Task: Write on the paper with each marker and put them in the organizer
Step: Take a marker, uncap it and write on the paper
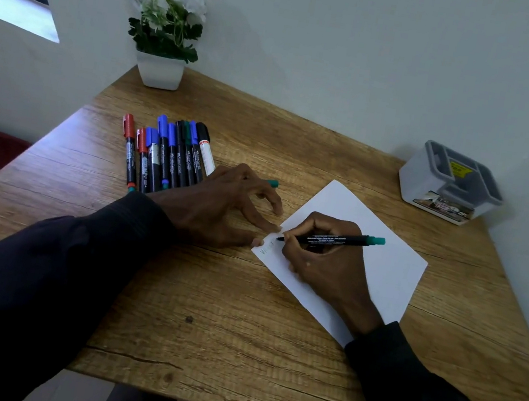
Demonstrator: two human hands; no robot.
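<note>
A: What is the right hand (326, 262) doing?

B: It holds a marker (336, 240), black with a green end. The tip touches the paper (386, 254) near its left corner. Faint letters are there, too small to read.

A: And the left hand (220, 207)?

B: It lies flat on the worktop (237, 317), fingers spread. The fingertips touch the paper's edge. A green cap (272, 183) sticks out behind the fingers.

A: Where are the other markers (166, 153)?

B: In a row, touching each other, just left of the left hand. They have red, blue, green and black caps. That hand hides some of their ends.

A: Any words on them?

B: White print. I cannot read it.

A: And the organizer (449, 184)?

B: Far right corner, well apart from the paper. It is grey, with a yellow sticker inside and a label in front. A white plant pot (160, 71) stands at the back left.
</note>
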